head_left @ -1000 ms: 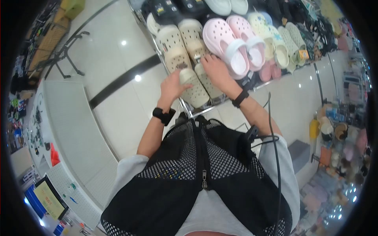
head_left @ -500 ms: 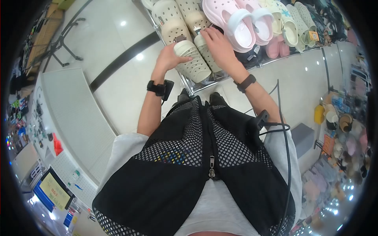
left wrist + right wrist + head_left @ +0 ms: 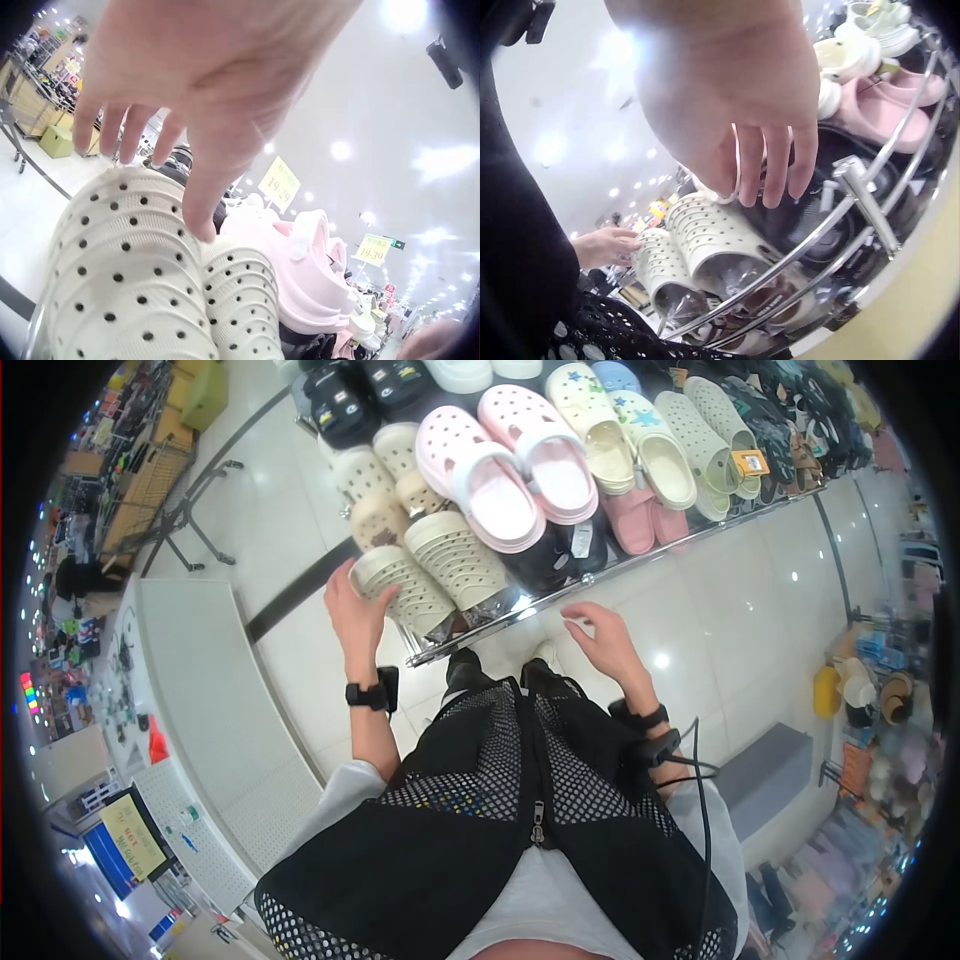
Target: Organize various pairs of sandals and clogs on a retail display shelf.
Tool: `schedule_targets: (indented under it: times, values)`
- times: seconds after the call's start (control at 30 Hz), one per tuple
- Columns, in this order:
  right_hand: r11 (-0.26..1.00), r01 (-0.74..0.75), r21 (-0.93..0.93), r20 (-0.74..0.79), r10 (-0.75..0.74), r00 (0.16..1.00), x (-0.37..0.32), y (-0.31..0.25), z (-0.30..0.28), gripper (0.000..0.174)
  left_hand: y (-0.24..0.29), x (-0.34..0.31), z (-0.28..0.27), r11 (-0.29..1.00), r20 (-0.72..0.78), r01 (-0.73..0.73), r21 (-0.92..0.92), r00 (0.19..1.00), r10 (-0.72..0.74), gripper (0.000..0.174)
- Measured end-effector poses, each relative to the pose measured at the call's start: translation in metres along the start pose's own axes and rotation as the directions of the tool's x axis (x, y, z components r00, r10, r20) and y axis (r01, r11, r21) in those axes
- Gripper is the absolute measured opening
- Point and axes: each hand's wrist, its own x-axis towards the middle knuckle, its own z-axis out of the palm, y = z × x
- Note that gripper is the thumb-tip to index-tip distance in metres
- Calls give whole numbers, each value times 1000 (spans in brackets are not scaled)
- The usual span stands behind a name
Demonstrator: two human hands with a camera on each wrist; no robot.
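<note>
Two cream clogs with rows of holes stand side by side at the rack's near left corner, the left clog (image 3: 408, 592) and the right clog (image 3: 462, 560). My left hand (image 3: 357, 615) is at the outer side of the left clog, fingers spread; in the left wrist view the hand (image 3: 202, 82) hangs over the clog (image 3: 127, 262), and contact is hard to tell. Beyond the rack's front rail, my right hand (image 3: 608, 645) hovers with loosely bent fingers, holding nothing. The right wrist view shows this hand (image 3: 735, 97) above the clogs (image 3: 712, 240) and the metal rail (image 3: 817, 232).
Pink clogs with white straps (image 3: 500, 495) stand to the right of the cream pair, with pink slippers (image 3: 632, 522) and patterned clogs (image 3: 655, 450) further right. A white shelf (image 3: 200, 660) is at the left. A grey box (image 3: 765, 775) lies on the floor at right.
My right hand has left the right cream clog and moved right, past the front rail. My left hand stays by the left clog. The two clogs sit more evenly side by side; the head view has shifted.
</note>
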Motion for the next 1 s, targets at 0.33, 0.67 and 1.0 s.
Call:
schedule_targets:
  times: [0.33,0.67,1.0]
  values:
    - [951,-280,131,-92,293,952,-65,68,-59,19,98,-22,52,967,-249,-229,-110,948,196,51]
    - [970,-209,123,-105,222,969,-9,67,-90,22,136,45,68,918,-84,-97,-384,994,69,64]
    - [992,117,41,-187,-107,977,171,-12,-126,48,132,131,37,831,51,-305,-465,928,368,106]
